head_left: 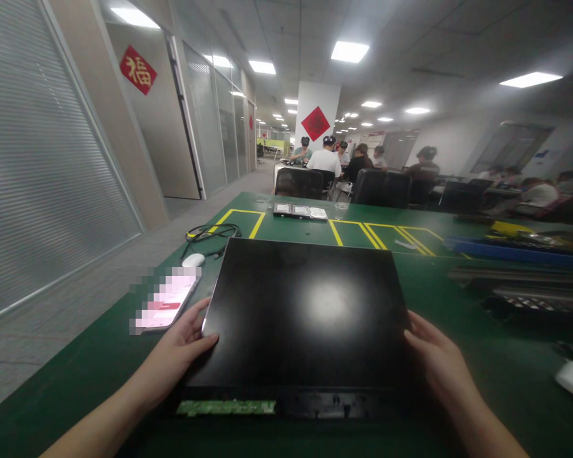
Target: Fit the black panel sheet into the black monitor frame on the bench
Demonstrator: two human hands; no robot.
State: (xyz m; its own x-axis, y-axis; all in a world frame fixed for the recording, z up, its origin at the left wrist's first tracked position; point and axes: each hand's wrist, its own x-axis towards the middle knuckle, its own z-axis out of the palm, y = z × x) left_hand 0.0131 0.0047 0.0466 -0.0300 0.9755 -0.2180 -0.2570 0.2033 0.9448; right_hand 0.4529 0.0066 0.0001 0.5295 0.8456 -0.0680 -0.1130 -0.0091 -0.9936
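A large flat black panel (pixel 305 305), like a monitor or a device lid, lies on the green table (pixel 434 267) right in front of me. My left hand (pixel 184 343) grips its left edge, with the thumb resting on the glossy top. My right hand (pixel 434 359) holds the right edge, fingers curled round the side. A strip with ports and a green label (pixel 226 407) runs along the near edge of the panel.
A phone (pixel 165 302) with a lit screen lies left of the panel, a white mouse (pixel 193 259) and a black cable (pixel 212 232) behind it. Small trays (pixel 300 210) sit further back among yellow floor-tape markings. Blue and grey gear (pixel 516 254) fills the right side. People sit at tables beyond.
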